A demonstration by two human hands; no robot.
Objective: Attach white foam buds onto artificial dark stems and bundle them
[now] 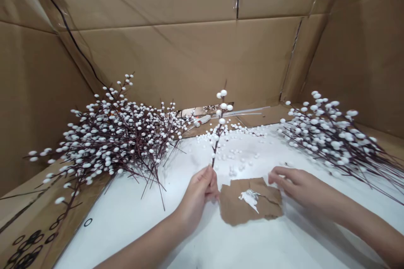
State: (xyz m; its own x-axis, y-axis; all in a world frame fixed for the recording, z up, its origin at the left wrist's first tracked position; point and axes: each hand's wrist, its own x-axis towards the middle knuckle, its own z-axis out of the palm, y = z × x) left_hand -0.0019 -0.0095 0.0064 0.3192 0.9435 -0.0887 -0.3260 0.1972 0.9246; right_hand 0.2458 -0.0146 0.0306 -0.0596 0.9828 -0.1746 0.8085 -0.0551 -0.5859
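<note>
White berry stem [218,134] in left hand's [197,197] shut fingers; right hand's [299,185] fingers open at cardboard scrap [251,201] edge.

Upright dark sprig [216,145] tipped with white foam-like berries

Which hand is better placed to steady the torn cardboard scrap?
Probably the right hand: it looks empty, and its fingertips are at the edge of the torn cardboard scrap. The left hand is occupied, gripping a white-berried stem.
</note>
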